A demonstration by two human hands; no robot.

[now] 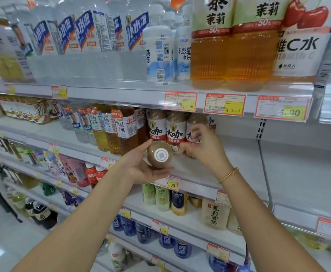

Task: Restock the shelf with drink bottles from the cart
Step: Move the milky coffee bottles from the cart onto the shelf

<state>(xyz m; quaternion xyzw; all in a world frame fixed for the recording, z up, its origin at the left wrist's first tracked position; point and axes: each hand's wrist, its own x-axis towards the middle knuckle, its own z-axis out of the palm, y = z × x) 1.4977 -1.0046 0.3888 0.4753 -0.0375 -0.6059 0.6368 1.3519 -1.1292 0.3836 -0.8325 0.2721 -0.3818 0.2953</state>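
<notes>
I face a drinks shelf; the cart is out of view. My left hand (141, 169) grips a brown coffee bottle (159, 155) lying on its side, its white QR-marked end pointing at me, just in front of the middle shelf (239, 160). Two matching coffee bottles (156, 126) with red-and-white labels stand in a row at the shelf's back. My right hand (206, 148) is curled around the lower part of a third coffee bottle (197, 119) standing to their right, hiding most of its label.
Tea bottles (121, 132) stand left of the coffee row. To the right, the shelf board is bare up to the upright (261, 130). Large tea bottles (227, 52) fill the shelf above, small bottles (162, 199) the one below. Price tags (224, 104) line the shelf edges.
</notes>
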